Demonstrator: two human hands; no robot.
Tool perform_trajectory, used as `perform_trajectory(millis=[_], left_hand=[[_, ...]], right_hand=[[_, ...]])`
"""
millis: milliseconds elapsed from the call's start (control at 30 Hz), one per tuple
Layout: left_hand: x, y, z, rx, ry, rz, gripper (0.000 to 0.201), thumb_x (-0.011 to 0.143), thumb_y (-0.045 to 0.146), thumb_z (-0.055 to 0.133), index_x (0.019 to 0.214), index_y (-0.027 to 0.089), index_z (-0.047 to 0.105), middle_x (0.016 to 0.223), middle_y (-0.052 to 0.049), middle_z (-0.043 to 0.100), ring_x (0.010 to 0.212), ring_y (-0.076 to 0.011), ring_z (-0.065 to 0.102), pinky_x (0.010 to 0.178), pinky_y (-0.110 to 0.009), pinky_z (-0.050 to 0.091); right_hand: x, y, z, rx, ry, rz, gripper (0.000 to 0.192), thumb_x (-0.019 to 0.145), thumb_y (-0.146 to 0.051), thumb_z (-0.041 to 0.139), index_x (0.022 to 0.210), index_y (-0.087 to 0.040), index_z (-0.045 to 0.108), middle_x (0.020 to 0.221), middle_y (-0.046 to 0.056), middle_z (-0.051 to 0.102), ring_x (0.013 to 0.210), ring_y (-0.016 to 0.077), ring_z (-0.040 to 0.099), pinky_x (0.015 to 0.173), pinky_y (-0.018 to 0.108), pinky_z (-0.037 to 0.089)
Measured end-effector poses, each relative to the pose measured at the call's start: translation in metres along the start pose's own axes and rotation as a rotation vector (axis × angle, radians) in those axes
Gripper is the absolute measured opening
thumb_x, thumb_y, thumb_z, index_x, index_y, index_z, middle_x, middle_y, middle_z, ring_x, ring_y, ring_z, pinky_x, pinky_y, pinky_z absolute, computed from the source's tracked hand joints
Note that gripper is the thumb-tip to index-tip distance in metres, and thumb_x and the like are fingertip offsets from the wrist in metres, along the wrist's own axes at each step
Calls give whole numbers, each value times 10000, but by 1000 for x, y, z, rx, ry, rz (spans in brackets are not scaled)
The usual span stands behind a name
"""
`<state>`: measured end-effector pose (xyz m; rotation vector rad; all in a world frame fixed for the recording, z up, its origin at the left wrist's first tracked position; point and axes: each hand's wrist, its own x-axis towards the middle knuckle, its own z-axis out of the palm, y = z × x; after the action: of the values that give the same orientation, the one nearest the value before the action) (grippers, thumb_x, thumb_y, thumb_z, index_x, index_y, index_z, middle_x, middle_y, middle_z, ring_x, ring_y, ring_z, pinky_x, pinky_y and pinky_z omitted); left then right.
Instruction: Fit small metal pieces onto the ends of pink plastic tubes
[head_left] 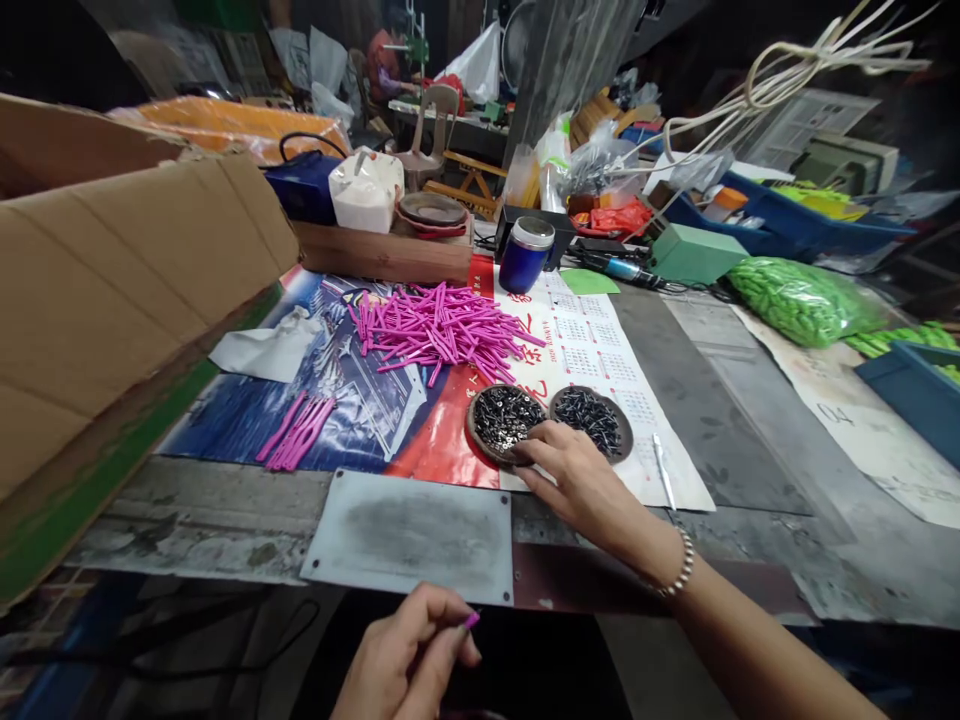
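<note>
Low at the front edge, my left hand (412, 655) pinches a small magenta plastic stick (472, 620); only its tip shows past the fingers. My right hand (581, 485), with a beaded bracelet on the wrist, reaches to a round dish of small shiny metal pieces (504, 418). Its thumb and fingertips are drawn together at the dish's near right side, and what lies between them is hidden. Beside it is a second dish of dark, screw-like pieces (589, 418). Behind the dishes lies a pile of magenta sticks (446, 325). A smaller group of magenta sticks (298, 430) lies at left.
A grey metal plate (420, 535) lies at the table's front edge. A large cardboard box (135, 290) stands at left. A silver pen-like tool (663, 470) is right of the dishes. Behind are a blue jar (526, 258) and a wooden tray (382, 252). A bag of green pieces (802, 300) lies right.
</note>
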<state>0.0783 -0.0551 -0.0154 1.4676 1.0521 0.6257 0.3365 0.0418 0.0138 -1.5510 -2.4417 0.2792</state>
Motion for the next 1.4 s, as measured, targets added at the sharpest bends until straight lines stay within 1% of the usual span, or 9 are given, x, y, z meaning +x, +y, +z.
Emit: perform_trajectory(millis=[367, 567, 667, 733, 833, 933, 1067, 1233, 1400], left_hand=[[1, -13, 2, -32, 15, 71, 277, 1045, 388, 446, 956, 226, 653, 725, -9, 700, 489, -96, 454, 482, -201, 345], [2, -3, 5, -159, 51, -45, 316, 1006, 461, 522, 917, 202, 679, 724, -30, 718, 483, -87, 437, 465, -202, 314], [3, 8, 9, -314, 142, -151, 394, 945, 557, 604, 884, 179, 696, 728, -48, 727, 462, -72, 446, 464, -194, 328], [4, 13, 13, -431, 238, -193, 413, 898, 582, 665, 883, 171, 704, 770, -60, 742, 455, -61, 455, 463, -182, 350], [8, 17, 18, -555, 356, -179, 380, 869, 548, 727, 905, 170, 715, 788, -41, 730, 450, -47, 471, 468, -169, 388], [10, 18, 25, -622, 392, -148, 336, 861, 495, 761, 929, 168, 725, 678, 7, 660, 443, -55, 486, 457, -166, 404], [8, 22, 33, -675, 435, -147, 338, 837, 489, 790, 901, 164, 722, 579, 51, 564, 442, -54, 482, 460, -154, 390], [7, 20, 34, -712, 371, -175, 346, 853, 488, 779, 906, 156, 695, 508, 60, 540, 439, -60, 468, 469, -157, 357], [12, 23, 31, -842, 275, -260, 408, 793, 515, 829, 882, 147, 677, 460, 62, 540, 402, -42, 389, 453, -162, 263]], right_hand=[[14, -4, 5, -48, -94, -6, 72, 978, -194, 613, 974, -161, 678, 1048, 112, 643, 987, 266, 603, 838, 390, 443], [18, 1, 0, -11, -76, -12, 124, 928, -167, 678, 829, -164, 603, 939, 80, 648, 885, 234, 603, 761, 345, 438], [6, -8, -6, 26, -50, -30, 144, 942, -166, 651, 818, -182, 579, 889, 59, 644, 834, 218, 599, 754, 343, 446], [-11, -22, -9, 129, 6, -56, 119, 964, -184, 616, 854, -196, 570, 861, 42, 644, 797, 203, 597, 745, 334, 461], [-38, -52, -5, 407, 108, -90, 89, 964, -141, 581, 920, -213, 553, 824, 13, 648, 741, 169, 601, 662, 272, 473], [-56, -78, 7, 607, 191, -111, 137, 967, -95, 548, 938, -229, 550, 803, -7, 653, 721, 146, 610, 671, 244, 488], [-66, -92, 25, 727, 287, -42, 121, 966, -109, 571, 945, -228, 583, 803, 2, 651, 722, 146, 614, 662, 245, 503], [-69, -94, 36, 788, 414, -5, 160, 954, -75, 589, 992, -225, 631, 813, 12, 669, 728, 149, 642, 664, 262, 544], [-69, -90, 48, 548, 645, -112, 337, 916, -7, 620, 1161, -232, 670, 869, 47, 729, 758, 176, 676, 675, 317, 588]])
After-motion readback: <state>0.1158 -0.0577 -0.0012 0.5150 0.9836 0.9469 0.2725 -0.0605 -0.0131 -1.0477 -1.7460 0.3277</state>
